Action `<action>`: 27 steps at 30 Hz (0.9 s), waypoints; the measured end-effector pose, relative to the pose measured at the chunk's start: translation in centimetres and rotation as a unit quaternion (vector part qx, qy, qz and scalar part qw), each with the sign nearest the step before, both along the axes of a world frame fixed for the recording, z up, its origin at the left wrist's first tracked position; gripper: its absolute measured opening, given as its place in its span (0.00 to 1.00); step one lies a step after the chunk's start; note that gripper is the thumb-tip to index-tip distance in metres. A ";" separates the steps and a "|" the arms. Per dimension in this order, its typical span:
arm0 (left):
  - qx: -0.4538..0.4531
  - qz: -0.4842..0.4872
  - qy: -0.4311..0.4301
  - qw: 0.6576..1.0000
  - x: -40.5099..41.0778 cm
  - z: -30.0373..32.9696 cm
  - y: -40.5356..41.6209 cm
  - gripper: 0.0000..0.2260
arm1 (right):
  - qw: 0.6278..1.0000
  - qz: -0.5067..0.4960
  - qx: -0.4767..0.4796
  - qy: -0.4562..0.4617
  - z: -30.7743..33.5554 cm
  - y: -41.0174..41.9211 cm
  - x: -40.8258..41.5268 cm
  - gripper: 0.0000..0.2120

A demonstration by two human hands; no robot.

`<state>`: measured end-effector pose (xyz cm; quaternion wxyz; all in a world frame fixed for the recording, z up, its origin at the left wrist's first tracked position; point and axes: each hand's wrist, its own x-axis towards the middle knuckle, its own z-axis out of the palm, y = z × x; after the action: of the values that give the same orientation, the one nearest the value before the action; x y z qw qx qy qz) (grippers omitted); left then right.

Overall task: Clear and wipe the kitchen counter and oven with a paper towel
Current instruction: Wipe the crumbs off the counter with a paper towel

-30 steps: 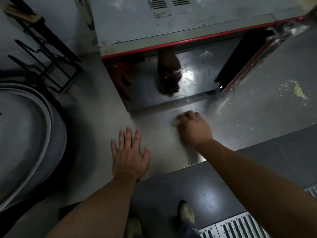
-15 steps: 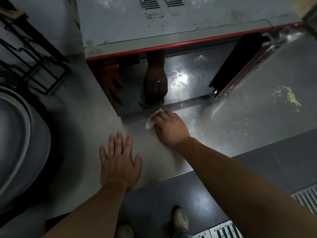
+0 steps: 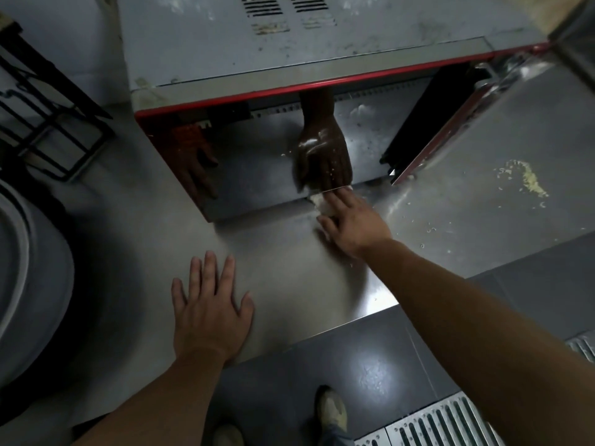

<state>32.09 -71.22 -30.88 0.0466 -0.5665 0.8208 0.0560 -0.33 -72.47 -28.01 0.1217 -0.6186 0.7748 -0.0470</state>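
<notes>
The steel surface (image 3: 283,252) fills mid-frame, with the red-trimmed oven (image 3: 289,53) across the top, its door (image 3: 502,101) swung open at upper right. The left hand (image 3: 209,304) lies flat at lower centre, fingers spread. The right hand (image 3: 351,223) presses a crumpled paper towel (image 3: 320,202) at the oven's front lip, fingers nearly straight. Best to keep firm flat pressure, then sweep right toward the yellowish crumbs (image 3: 528,181).

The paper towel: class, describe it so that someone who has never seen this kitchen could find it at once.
Find the red-trimmed oven on the steel counter. At the foot of its shiny front, the right hand presses down a small crumpled paper towel. It is the only white, soft thing there.
</notes>
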 end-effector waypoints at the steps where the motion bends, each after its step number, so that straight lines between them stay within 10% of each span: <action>1: 0.000 -0.001 -0.002 1.000 0.0 0.0 0.0 0.33 | 1.000 -0.011 0.001 0.000 0.0 0.1 -0.7 0.34; 17: 0.001 -0.005 -0.003 1.000 -0.3 0.3 0.0 0.34 | 0.958 -0.287 0.009 -0.003 0.4 5.2 -7.1 0.36; 27: 0.007 -0.004 -0.001 1.000 -0.2 0.0 -0.2 0.34 | 0.999 0.044 0.022 -0.020 0.1 0.8 7.6 0.31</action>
<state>31.86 -71.46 -30.84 0.0514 -0.5632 0.8225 0.0608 7.31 -71.63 -27.93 0.1523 -0.6480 0.7453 -0.0370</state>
